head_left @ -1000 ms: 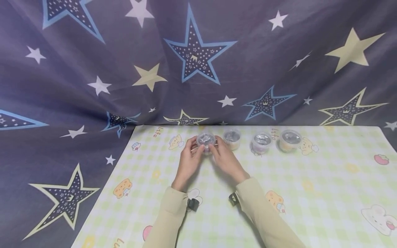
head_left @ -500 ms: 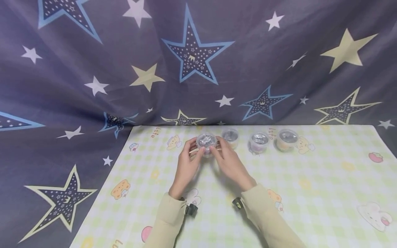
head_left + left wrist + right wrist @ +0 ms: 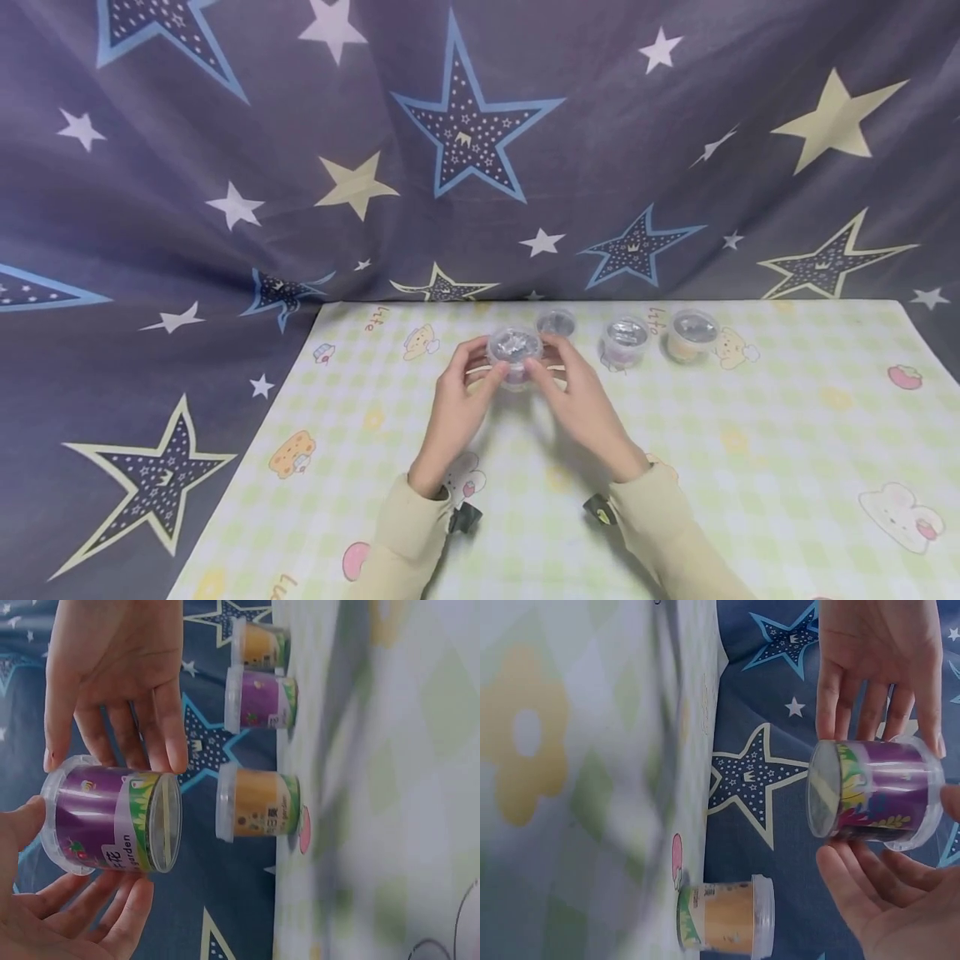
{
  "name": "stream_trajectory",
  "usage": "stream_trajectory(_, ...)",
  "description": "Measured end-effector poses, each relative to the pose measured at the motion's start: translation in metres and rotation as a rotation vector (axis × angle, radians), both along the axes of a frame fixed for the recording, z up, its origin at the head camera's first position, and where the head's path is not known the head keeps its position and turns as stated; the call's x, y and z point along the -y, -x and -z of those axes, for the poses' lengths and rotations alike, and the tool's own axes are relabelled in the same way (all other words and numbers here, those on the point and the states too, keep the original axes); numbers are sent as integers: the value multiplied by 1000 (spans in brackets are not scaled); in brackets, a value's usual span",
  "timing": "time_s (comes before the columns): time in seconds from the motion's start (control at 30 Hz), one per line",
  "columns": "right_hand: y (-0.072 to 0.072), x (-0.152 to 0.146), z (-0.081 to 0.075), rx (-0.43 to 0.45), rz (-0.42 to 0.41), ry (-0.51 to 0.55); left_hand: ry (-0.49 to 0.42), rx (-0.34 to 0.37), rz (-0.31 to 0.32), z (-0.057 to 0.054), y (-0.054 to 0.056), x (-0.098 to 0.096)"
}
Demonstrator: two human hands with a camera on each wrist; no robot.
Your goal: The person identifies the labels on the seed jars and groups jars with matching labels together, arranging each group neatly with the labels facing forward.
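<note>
Blue-grey starred curtain (image 3: 300, 108) behind green-checked tablecloth (image 3: 750, 517), whose near side spreads wide. Left hand (image 3: 457, 402) and right hand (image 3: 587, 404), half-curled, both gripping purple tub (image 3: 94, 814) above tablecloth. Three tubs (image 3: 626, 340), upright, near tablecloth's far edge. Purple tub's label (image 3: 121, 851) reads "garden".

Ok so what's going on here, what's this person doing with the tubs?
A person's left-hand grip and right-hand grip together hold a clear round plastic tub with a purple label, raised above the green-and-white checked table; its clear lid appears on. Standing upright on the table are a second purple-labelled clear round tub and, either side of it, two orange-labelled clear round tubs.
</note>
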State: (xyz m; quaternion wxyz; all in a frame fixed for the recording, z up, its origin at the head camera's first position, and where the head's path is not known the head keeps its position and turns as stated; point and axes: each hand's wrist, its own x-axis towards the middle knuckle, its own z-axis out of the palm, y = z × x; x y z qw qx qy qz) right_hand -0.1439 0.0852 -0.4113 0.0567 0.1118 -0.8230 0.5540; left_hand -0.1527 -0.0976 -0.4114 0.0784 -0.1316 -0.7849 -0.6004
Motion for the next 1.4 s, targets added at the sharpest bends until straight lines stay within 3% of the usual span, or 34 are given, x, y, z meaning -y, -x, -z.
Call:
stream_trajectory(0.27, -12, -14, -1, -53, 45, -16, -5, 14, 42, -2, -7, -11)
stream_trajectory(0.57, -24, -23, -6, -51, 53, -8, -58, 43, 70, -6, -15, -17)
stream_trajectory(0.9, -34, -37, -5, -7, 39, 61, -62, 147, 104, -6, -20, -24)
stream_trajectory(1.23, -40, -48, -2, 5, 0, 85, -129, 186, 159, -7, -24, -28)
stream_trajectory(1.4, -39, -50, -3, 32, -26, 110, -130, 193, 156, -6, -26, -29)
